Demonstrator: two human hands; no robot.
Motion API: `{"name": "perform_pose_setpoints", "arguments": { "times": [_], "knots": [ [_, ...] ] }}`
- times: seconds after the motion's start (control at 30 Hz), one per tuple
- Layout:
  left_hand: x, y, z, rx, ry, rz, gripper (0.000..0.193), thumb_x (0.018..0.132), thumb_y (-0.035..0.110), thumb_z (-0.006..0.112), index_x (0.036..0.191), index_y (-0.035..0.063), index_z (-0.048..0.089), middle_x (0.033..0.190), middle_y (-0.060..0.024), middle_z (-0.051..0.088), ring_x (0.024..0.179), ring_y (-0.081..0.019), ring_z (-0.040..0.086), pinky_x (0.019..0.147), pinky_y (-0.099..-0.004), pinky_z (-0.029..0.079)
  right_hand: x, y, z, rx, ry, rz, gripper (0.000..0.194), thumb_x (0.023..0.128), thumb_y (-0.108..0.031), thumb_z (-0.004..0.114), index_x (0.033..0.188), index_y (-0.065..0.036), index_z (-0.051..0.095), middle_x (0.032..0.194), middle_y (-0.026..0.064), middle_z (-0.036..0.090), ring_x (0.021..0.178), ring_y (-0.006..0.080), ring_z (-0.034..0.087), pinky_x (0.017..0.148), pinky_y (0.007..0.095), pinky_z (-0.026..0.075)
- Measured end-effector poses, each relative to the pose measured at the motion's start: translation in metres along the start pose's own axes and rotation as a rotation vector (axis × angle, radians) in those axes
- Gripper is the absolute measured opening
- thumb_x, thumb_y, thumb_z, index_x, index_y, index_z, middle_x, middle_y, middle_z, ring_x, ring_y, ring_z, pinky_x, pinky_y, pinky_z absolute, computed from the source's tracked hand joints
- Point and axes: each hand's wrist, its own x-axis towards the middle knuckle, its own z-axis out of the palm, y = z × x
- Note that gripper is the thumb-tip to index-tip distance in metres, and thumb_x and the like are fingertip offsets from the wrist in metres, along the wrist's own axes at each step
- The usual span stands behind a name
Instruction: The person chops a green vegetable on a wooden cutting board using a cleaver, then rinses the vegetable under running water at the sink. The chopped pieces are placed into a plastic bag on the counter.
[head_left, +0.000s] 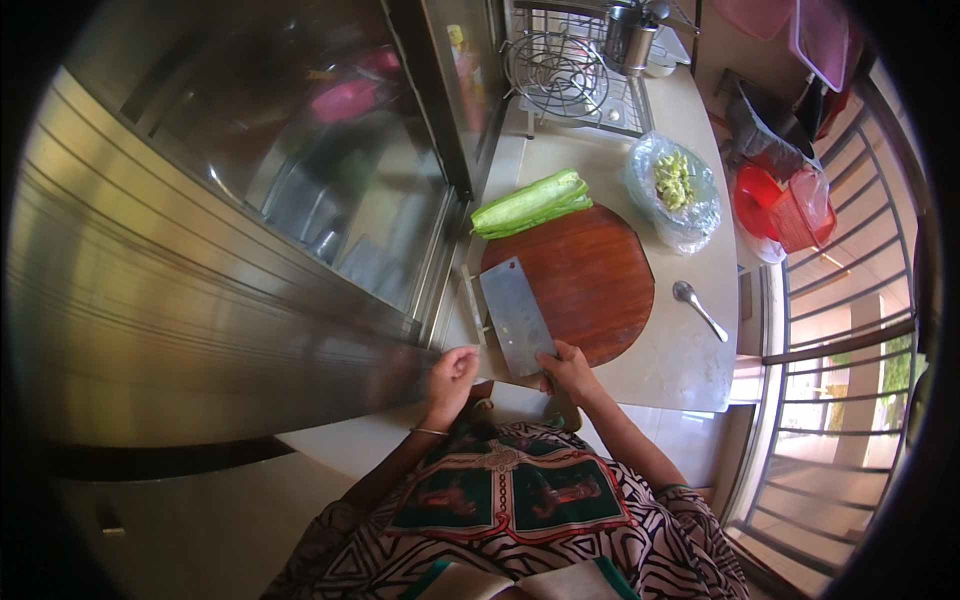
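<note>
My right hand (568, 369) grips a cleaver (516, 311), its broad steel blade over the left edge of a round wooden cutting board (600, 285). My left hand (454, 375), fingers curled, is left of the blade and apart from it; whether it holds something small cannot be made out. Peeled green gourd pieces (531, 205) lie side by side at the board's far edge. To the right of them, a plastic-lined bowl (641, 169) holds pale green chopped pieces (674, 181). A metal spoon (699, 310) rests on the counter right of the board.
A wire rack (641, 112) with a round wire stand (555, 73) and a metal utensil holder (630, 41) stands at the back. A framed glass panel (360, 172) borders the counter on the left. Red plastic baskets (801, 219) are beyond its right edge, near a barred window (847, 300).
</note>
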Motion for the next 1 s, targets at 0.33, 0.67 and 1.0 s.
{"name": "perform_pose_setpoints", "arguments": {
  "times": [0.33, 0.67, 1.0],
  "knots": [
    [0.015, -0.01, 0.026, 0.572, 0.195, 0.109, 0.029, 0.076, 0.032, 0.074, 0.088, 0.0071, 0.066, 0.076, -0.0119, 0.063, 0.071, -0.0332, 0.063, 0.066, -0.0437, 0.05, -0.042, -0.025, -0.059, 0.039, 0.091, -0.113, 0.015, 0.095, -0.018, 0.057, 0.097, -0.004, 0.06, 0.066, 0.0017, 0.057, 0.049, 0.0108, 0.054, 0.046, 0.0262, 0.045],
    [0.021, -0.012, 0.034, 0.717, 0.244, 0.095, 0.022, 0.072, 0.027, 0.074, 0.074, 0.0075, 0.064, 0.07, -0.0105, 0.062, 0.068, -0.0317, 0.062, 0.064, -0.044, 0.049, -0.072, -0.036, -0.123, 0.017, 0.144, -0.142, 0.015, 0.095, -0.016, 0.057, 0.095, -0.001, 0.058, 0.066, 0.0028, 0.056, 0.051, 0.0123, 0.056, 0.047, 0.0273, 0.047],
    [0.008, -0.023, 0.04, 0.733, 0.34, 0.129, 0.019, 0.073, 0.022, 0.073, 0.075, 0.0028, 0.07, 0.068, -0.0161, 0.065, 0.065, -0.0334, 0.065, 0.061, -0.0411, 0.051, -0.072, -0.062, -0.162, 0.084, 0.144, -0.187, 0.016, 0.096, -0.017, 0.058, 0.093, -0.001, 0.058, 0.064, 0.0033, 0.056, 0.05, 0.0129, 0.056, 0.046, 0.0275, 0.046]
  ]
}}
